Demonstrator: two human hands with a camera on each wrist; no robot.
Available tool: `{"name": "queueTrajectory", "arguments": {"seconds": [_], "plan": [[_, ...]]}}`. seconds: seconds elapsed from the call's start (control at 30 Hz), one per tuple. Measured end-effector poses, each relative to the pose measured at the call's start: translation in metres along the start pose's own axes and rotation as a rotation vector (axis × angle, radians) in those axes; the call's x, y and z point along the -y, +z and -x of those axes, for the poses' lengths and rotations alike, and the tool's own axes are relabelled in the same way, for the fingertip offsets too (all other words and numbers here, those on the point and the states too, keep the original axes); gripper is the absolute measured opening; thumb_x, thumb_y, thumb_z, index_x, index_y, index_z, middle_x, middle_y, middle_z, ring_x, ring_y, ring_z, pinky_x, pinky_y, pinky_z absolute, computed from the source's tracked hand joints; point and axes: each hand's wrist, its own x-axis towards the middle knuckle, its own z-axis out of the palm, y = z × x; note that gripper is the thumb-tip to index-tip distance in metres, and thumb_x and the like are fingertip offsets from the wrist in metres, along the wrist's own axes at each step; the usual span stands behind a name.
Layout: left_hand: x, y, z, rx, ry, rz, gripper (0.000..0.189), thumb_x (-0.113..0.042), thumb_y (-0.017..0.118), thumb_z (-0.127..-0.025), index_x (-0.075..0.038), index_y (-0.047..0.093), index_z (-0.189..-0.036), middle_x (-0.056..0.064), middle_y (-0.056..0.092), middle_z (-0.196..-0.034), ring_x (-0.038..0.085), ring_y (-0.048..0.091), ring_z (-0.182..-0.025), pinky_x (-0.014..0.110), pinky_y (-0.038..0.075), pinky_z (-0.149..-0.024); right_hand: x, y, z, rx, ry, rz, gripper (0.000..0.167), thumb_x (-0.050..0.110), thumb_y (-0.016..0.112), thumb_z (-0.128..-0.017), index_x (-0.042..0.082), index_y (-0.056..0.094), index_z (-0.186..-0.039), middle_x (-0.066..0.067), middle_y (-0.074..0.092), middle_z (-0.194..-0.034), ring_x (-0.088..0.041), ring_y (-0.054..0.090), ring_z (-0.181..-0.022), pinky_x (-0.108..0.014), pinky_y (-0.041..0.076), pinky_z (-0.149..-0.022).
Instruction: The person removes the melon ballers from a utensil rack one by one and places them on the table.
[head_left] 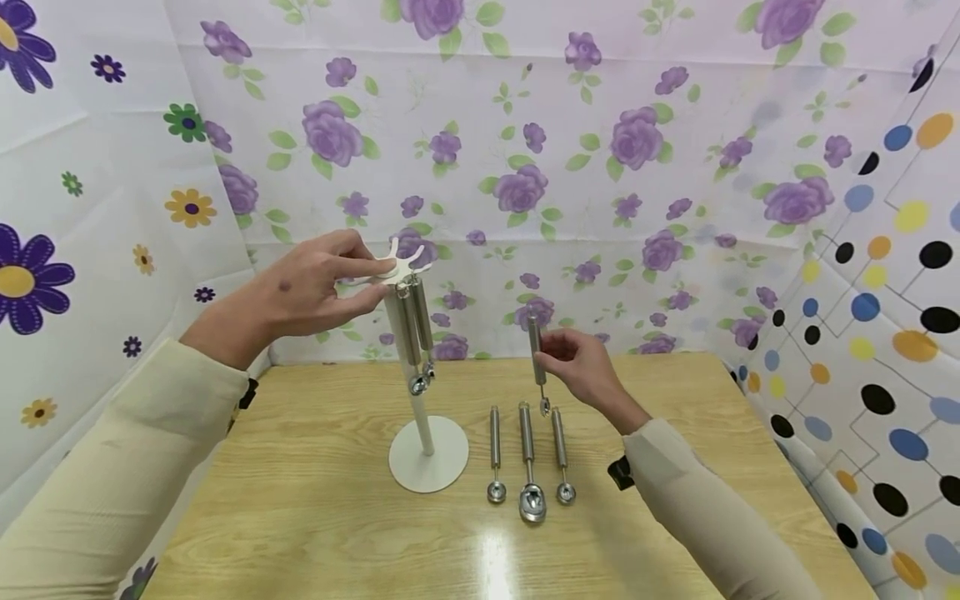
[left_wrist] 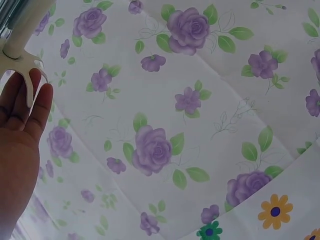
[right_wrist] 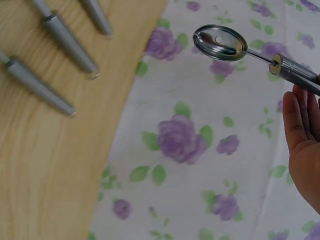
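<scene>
The left hand pinches the pronged top of a white stand hung with metal scoops. The right hand holds another scoop, handle up, near three scoops lying on the wooden bench.

The scoop in the right hand looks like metal throughout, its bowl mirror-glossy, its handle smooth and satiny. The scoops below that hand show the same shiny metal, as do the utensils hanging beside the left hand. The stand that hand holds is smooth and matt; whether painted metal or plastic is unclear. Beneath both hands, the desk has a glossy wood-grain surface; behind them, the curtain looks like thin, creased cloth.
</scene>
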Motion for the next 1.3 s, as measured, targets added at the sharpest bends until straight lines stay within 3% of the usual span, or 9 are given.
{"name": "queueTrajectory", "arguments": {"seconds": [0.3,0.53,0.87,1.3], "plan": [[-0.001,-0.001,0.001,-0.003,-0.035,-0.035,0.034,-0.015,0.07,-0.089,-0.003,0.073,-0.12,0.012,0.063,-0.101,0.02,0.054,-0.076,0.039,0.045,-0.065,-0.051,-0.01,0.023,-0.053,0.06,0.002,0.029,0.015,0.073,-0.093,-0.002,0.067,-0.116,-0.015,0.069,-0.105,-0.024,0.066,-0.091,-0.028,0.053,-0.077],[0.0,0.002,0.004,-0.032,-0.021,-0.018,0.036,-0.015,0.07,-0.089,-0.002,0.071,-0.122,0.013,0.062,-0.101,0.016,0.052,-0.068,0.035,0.041,-0.06,-0.079,-0.014,0.04,-0.063,0.13,0.006,0.027,0.014,0.073,-0.093,-0.003,0.067,-0.114,-0.014,0.069,-0.102,-0.021,0.065,-0.088,-0.025,0.053,-0.073],[-0.001,0.001,0.002,-0.03,-0.009,-0.049,0.034,-0.016,0.069,-0.089,-0.004,0.073,-0.121,0.009,0.063,-0.098,0.01,0.048,-0.061,0.034,0.043,-0.057,-0.112,-0.016,0.057,-0.061,0.209,0.027,0.03,0.017,0.073,-0.093,-0.002,0.066,-0.116,-0.013,0.068,-0.105,-0.022,0.065,-0.092,-0.025,0.052,-0.075],[-0.001,0.0,-0.001,-0.01,0.025,-0.068,0.033,-0.021,0.066,-0.094,-0.006,0.072,-0.123,0.011,0.065,-0.117,0.004,0.047,-0.052,0.036,0.047,-0.056,-0.14,-0.014,0.063,-0.07,0.273,0.082,0.029,0.014,0.073,-0.092,-0.004,0.067,-0.114,-0.013,0.068,-0.101,-0.023,0.065,-0.09,-0.026,0.053,-0.072]]}}
